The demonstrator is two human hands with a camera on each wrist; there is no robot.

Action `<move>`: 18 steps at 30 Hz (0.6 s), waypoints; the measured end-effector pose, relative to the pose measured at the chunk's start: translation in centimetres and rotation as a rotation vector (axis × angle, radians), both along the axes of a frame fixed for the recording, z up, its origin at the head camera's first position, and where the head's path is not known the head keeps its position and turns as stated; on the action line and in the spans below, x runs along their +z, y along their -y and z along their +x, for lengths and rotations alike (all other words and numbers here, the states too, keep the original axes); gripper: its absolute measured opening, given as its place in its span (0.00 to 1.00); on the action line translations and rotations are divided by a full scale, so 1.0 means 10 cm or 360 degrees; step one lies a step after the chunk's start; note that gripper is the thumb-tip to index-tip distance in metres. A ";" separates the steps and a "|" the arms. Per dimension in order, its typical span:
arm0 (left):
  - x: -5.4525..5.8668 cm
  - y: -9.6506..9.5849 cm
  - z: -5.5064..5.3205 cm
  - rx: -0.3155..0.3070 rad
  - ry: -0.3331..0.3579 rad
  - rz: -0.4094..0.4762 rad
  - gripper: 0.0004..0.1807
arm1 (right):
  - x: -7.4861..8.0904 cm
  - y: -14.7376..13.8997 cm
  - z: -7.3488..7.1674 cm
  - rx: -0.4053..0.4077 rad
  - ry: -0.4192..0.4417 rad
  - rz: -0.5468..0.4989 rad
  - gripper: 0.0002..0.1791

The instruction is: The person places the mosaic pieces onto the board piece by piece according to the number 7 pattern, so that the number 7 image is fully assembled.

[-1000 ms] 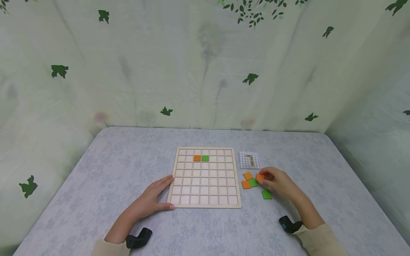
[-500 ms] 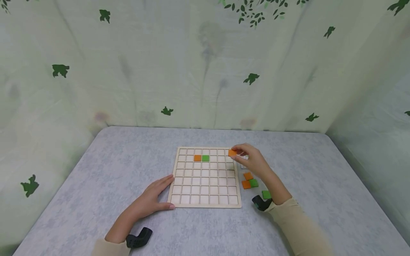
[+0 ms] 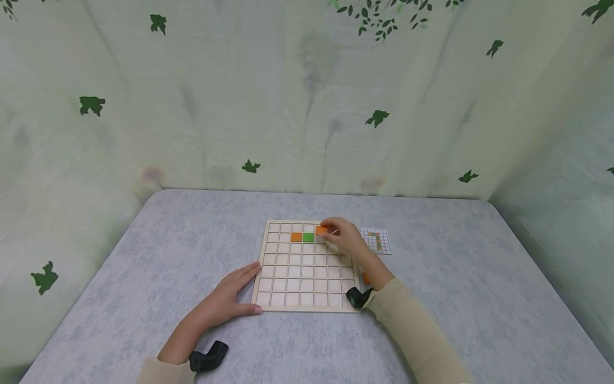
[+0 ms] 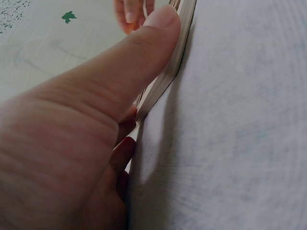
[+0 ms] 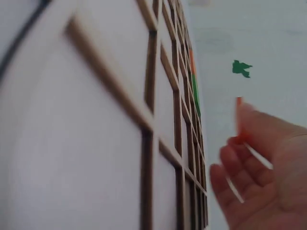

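A person's right hand [image 3: 347, 241] pinched an orange tile [image 3: 321, 230] between thumb and fingertips just above the far rows of a wooden grid board [image 3: 308, 298], right of a green tile [image 3: 308, 237] that sat seated in its cell beside another orange tile [image 3: 296, 237]. The left hand [image 3: 225, 298] lay flat with its fingers straight, thumb pressed along the board's near left edge [image 4: 165, 76] to steady it on the grey table [image 3: 192, 234]. From this position the tile appeared liable to come down askew, catching an edge on the raised dividers [image 5: 148, 124] rather than dropping flush; the fingers hid the target cell from the head camera, so it could also have landed one cell off from the pattern card [image 3: 376, 240] lying right of the board. A slip of the steadying hand would likely have let the board slide and jolted the two seated tiles. Counted in view: one board, one pattern card, two tiles seated on the board, one tile held, and one spare orange tile [image 3: 366, 278] partly showing beside the right wrist; any other spares were hidden behind the arm.
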State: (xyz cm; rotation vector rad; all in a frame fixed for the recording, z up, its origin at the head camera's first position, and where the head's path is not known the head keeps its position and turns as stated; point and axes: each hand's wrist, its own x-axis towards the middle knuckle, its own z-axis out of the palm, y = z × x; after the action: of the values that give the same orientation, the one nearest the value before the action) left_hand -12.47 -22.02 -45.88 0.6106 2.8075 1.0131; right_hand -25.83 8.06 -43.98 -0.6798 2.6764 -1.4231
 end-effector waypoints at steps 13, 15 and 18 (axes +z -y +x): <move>-0.02 0.01 -0.01 -0.0002 0.0000 -0.0005 0.53 | -0.13 0.06 -0.03 -0.0037 0.0013 0.0179 0.12; -0.02 0.01 -0.01 -0.0004 0.0001 0.0003 0.52 | -0.13 0.06 -0.03 -0.0031 0.0005 0.0208 0.11; -0.02 0.01 -0.01 -0.0007 0.0001 0.0014 0.52 | -0.12 0.07 -0.03 -0.0028 0.0019 0.0233 0.11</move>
State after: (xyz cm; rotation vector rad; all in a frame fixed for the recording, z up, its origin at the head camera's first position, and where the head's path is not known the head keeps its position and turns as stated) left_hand -12.54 -22.08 -46.10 0.6169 2.8010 1.0254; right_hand -26.13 7.33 -45.19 -0.6355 2.7495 -1.2148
